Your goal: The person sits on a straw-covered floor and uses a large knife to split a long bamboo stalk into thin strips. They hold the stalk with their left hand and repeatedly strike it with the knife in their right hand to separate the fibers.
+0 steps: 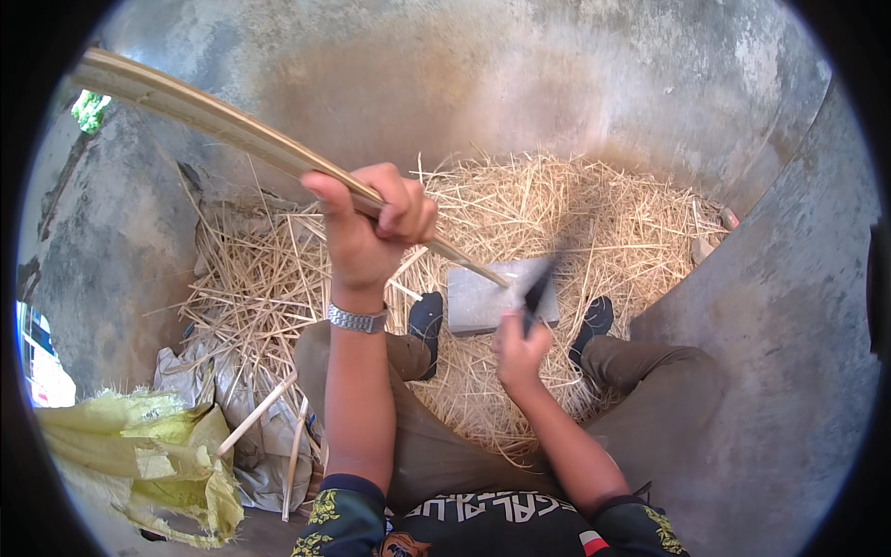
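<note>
Slat (223, 127) slanting down rightward, in left hand (365, 243)

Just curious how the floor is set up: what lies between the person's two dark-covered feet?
A grey rectangular block and thin, loose tan strips, seen in the head view.

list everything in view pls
block: one, grey, centre
strip: one, tan, upper left to block
tool: one, dark, blurred, near block
slivers: many, tan, around block
sack: one, yellow, lower left
sheet: one, grey, beside sack
thick sticks: two, pale, beside sack
walls: several, grey, surrounding
trousers: one pair, brown, below block
shirt: one, dark, bottom edge
footwear: two, dark, flanking block
watch: one, silver, left wrist
left hand: one, bare, gripping strip
right hand: one, bare, holding tool
</note>
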A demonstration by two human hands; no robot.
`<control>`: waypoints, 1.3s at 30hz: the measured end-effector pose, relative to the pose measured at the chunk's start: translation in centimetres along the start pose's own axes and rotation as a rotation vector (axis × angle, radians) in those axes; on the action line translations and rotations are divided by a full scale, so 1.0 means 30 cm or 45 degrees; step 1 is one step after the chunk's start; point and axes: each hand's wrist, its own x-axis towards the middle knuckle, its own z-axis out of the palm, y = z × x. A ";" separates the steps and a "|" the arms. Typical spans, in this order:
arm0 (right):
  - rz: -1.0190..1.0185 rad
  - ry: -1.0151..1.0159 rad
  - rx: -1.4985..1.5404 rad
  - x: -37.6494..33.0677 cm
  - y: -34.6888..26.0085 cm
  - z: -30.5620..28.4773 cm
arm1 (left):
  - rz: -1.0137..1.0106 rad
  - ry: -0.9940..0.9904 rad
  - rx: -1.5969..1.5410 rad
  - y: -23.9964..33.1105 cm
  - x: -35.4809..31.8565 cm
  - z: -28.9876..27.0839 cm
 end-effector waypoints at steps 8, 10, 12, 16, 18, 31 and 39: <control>0.304 0.081 -0.208 0.142 -0.056 -0.078 | 0.058 0.071 0.103 0.006 -0.026 -0.001; 0.267 0.065 0.086 0.085 -0.189 -0.042 | 0.043 0.122 0.095 0.004 -0.018 0.002; 0.065 0.073 0.067 0.027 -0.114 -0.013 | 0.027 0.132 0.061 -0.005 -0.004 0.005; 0.594 -0.284 -0.536 0.057 -0.002 -0.008 | -0.002 0.017 0.008 -0.003 -0.019 -0.014; 0.498 -0.365 -0.643 0.085 -0.042 -0.053 | 0.030 0.001 0.010 0.007 -0.023 -0.015; 0.138 -0.303 -0.538 0.006 -0.004 0.002 | 0.015 0.570 0.183 0.008 0.001 0.054; -0.314 -0.035 0.006 -0.042 -0.095 0.009 | 0.082 0.779 0.236 -0.013 0.032 0.099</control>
